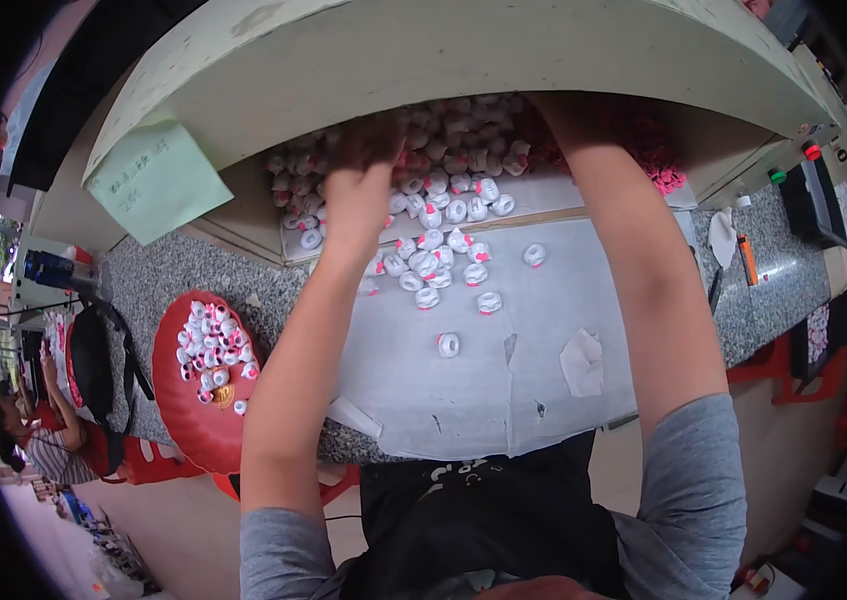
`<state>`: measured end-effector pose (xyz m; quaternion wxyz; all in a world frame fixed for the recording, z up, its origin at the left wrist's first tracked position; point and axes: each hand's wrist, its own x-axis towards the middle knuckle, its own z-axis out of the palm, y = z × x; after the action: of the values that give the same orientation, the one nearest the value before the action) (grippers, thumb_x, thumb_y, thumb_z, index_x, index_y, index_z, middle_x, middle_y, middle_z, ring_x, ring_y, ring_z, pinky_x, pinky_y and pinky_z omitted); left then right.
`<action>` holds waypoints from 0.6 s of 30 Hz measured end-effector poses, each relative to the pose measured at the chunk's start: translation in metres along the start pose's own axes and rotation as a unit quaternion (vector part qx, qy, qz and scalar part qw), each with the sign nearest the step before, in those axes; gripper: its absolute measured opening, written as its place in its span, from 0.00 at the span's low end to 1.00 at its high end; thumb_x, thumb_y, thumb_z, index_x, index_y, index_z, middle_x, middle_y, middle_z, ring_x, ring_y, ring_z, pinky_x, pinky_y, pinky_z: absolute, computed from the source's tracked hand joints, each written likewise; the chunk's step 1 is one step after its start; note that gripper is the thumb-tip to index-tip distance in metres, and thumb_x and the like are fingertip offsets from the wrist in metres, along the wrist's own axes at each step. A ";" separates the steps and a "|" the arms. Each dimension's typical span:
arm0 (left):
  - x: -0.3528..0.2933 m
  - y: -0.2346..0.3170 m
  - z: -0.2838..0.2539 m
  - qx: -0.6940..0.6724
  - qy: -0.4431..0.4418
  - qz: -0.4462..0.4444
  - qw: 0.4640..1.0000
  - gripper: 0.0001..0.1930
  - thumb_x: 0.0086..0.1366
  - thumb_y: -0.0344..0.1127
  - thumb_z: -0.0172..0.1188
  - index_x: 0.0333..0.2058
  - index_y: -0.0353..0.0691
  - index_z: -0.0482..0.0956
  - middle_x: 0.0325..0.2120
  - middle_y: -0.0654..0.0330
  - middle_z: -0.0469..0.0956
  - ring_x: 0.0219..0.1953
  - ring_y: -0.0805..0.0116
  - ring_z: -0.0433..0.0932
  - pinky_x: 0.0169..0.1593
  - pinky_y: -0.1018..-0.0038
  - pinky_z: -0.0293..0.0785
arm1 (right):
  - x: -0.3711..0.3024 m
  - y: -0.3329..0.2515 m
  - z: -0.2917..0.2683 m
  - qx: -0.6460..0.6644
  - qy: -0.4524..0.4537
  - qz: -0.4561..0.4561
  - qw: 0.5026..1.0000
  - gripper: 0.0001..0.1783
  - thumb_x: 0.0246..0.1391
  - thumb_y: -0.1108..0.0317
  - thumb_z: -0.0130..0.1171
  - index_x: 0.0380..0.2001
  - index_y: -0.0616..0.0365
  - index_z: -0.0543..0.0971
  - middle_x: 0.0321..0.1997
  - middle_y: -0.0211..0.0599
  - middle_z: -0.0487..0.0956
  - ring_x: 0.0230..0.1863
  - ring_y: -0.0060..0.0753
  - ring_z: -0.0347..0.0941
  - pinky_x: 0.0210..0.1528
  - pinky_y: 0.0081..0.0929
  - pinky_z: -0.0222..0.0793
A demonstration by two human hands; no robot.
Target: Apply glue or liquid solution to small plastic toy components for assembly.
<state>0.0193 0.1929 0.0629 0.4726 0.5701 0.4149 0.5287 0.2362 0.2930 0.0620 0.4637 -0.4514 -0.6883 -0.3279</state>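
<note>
Under the overhanging cream cover, my left hand [362, 165] reaches into a heap of small round white pieces with pink marks [434, 185]. Its fingers are shaded and blurred. Beneath the same cover goes my right hand [566, 118], beside a pile of bright pink bits [659, 165]; its fingers are hidden. More white pieces [424, 263] have spread from the heap onto a pale sheet [464, 400], between my forearms. One single white piece [448, 345] lies closer to me.
Left of my arm sits a red scalloped tray [172, 400] with several finished-looking white, pink and black pieces [214, 345]. A green note [159, 180] hangs from the cream cover [464, 60]. An orange marker-like stick [748, 260] and a black box [812, 205] are at right. Another person [49, 440] sits far left.
</note>
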 end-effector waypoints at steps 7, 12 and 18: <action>-0.042 -0.020 -0.018 -0.356 -0.020 -0.259 0.898 0.12 0.57 0.31 0.40 0.41 0.36 0.62 0.22 0.60 0.66 0.22 0.72 0.66 0.28 0.80 0.64 | -0.007 0.001 0.013 0.080 0.066 0.074 0.992 0.14 0.43 0.61 0.50 0.32 0.58 0.72 0.32 0.40 0.72 0.34 0.38 0.68 0.36 0.32 0.64; -0.045 -0.016 0.003 -0.269 -0.093 -0.237 0.929 0.15 0.58 0.40 0.43 0.41 0.37 0.61 0.17 0.63 0.64 0.12 0.80 0.56 0.17 0.83 0.50 | -0.051 -0.048 -0.032 0.178 -0.078 0.095 0.976 0.12 0.39 0.67 0.55 0.31 0.55 0.72 0.32 0.40 0.72 0.32 0.40 0.68 0.35 0.31 0.63; -0.057 -0.018 0.015 -0.433 -0.138 -0.348 0.820 0.14 0.58 0.41 0.45 0.40 0.40 0.63 0.24 0.59 0.69 0.10 0.81 0.53 0.14 0.85 0.48 | -0.061 -0.103 -0.107 0.447 -0.259 0.148 0.843 0.12 0.37 0.70 0.59 0.29 0.60 0.73 0.32 0.36 0.74 0.33 0.29 0.71 0.34 0.21 0.65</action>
<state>0.0289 0.1397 0.0335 0.8756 0.1910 0.2448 0.3700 0.1876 0.1420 0.0400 0.4629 -0.3604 -0.7803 0.2167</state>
